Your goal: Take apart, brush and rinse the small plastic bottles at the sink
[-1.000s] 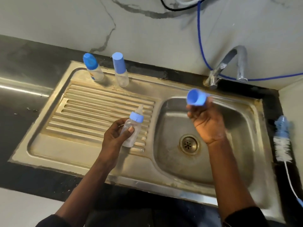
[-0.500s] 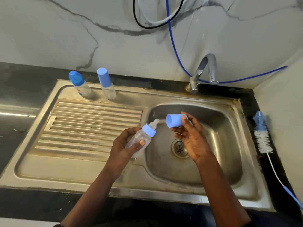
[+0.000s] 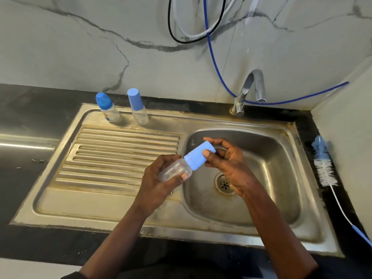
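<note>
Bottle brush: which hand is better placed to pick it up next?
Right, probably. The bottle brush lies right of the basin, on the right hand's side; the left hand grips the bottle. It must release the cap first.

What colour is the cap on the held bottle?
The cap is light blue; head view shows it.

No legible text (print on left bottle (image 3: pixel 110 114) blurs).

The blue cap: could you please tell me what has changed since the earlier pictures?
The right hand moved the blue cap left onto the bottle held by the left hand. Both grips, the two standing bottles and the brush stayed.
</note>
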